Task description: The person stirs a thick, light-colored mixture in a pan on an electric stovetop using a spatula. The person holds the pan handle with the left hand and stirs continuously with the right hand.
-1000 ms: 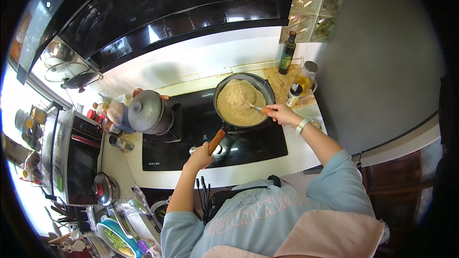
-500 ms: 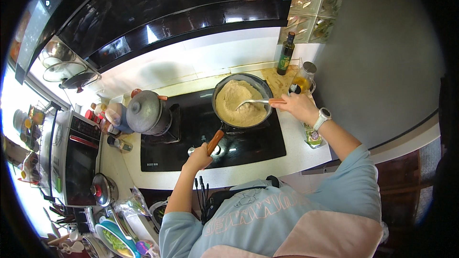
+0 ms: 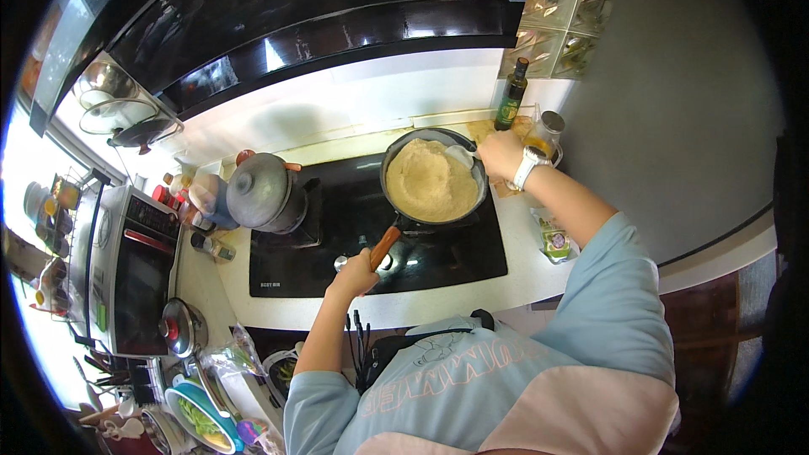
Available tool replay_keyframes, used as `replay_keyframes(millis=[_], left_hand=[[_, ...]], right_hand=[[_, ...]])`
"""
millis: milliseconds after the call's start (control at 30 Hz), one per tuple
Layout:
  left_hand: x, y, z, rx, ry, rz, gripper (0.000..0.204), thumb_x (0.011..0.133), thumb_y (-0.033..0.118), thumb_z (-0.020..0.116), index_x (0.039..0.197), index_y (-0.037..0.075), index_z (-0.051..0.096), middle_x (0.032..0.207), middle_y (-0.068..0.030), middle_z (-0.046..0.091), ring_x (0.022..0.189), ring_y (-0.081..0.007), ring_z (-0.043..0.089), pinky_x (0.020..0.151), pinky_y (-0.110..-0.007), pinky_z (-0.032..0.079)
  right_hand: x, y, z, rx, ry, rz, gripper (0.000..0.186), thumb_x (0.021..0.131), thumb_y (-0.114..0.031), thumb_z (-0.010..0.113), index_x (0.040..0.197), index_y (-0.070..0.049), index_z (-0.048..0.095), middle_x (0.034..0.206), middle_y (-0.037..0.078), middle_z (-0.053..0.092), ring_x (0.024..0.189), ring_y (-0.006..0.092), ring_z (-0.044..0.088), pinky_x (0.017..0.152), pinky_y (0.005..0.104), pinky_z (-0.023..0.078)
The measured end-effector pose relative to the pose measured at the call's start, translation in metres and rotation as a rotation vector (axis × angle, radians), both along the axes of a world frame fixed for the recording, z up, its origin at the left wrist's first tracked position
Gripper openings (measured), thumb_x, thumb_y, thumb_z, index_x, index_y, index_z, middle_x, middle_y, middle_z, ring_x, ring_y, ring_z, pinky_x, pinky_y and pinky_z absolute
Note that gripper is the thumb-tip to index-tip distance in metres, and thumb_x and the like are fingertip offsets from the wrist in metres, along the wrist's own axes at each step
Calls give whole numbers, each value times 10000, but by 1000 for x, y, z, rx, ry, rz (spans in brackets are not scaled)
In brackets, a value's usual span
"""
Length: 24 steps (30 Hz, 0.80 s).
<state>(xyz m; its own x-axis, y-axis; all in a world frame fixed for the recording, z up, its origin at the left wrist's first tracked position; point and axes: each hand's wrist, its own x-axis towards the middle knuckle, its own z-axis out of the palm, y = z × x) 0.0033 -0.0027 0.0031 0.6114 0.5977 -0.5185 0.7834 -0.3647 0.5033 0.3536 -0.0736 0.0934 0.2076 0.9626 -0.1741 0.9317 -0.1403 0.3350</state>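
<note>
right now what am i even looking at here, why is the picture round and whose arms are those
The picture comes from a wide fisheye camera worn on a person's head, looking down, so straight edges bend and the rim goes dark. The arms belong to that person. The left hand grips the orange handle of a dark frying pan on a black cooktop. The pan is full of a tan, crumbly mixture. The right hand, with a white watch, holds a spoon at the pan's far edge. A lidded grey pot stands to the left, a dark bottle behind.
</note>
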Motion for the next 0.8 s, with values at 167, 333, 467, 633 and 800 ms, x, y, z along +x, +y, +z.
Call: replay_keyframes(millis=[167,333,467,633,800], left_hand=[[1,-1,2,-25,6,23,331,749,54,578,1053,-40,487,795,-242,652,573,-306,664,507,-377,532],[1,-1,3,3,-1,-8,335,746,54,576,1055,-43,487,778,-234,651,567,-305,661,501,-373,528],[1,-2,4,3,-6,-13,320,747,46,572,1042,-45,485,766,-232,647,557,-306,655,492,-371,526],[2,0,3,-4,-16,-6,284,749,35,572,1007,-39,479,757,-229,643,548,-305,651,481,-373,527],[0,-1,0,2,-41,-13,268,749,37,578,986,-39,476,744,-225,639,542,-300,650,477,-373,526]], right_hand=[[32,15,27,-282,291,-121,254,709,-284,714,864,-85,741,790,135,699,684,249,661,607,369,515],[50,6,20,-430,651,-328,269,743,-256,737,936,-70,731,699,59,662,536,164,584,496,318,461],[48,-13,5,-400,933,-462,299,799,-231,716,1071,-107,702,656,44,629,482,108,517,423,273,390],[24,-27,-22,-325,1092,-610,371,860,-241,651,1216,-140,623,659,36,600,435,89,445,382,254,331],[-21,-43,-66,-143,1407,-785,476,934,-205,554,1398,-175,449,709,37,520,482,113,412,392,257,322]])
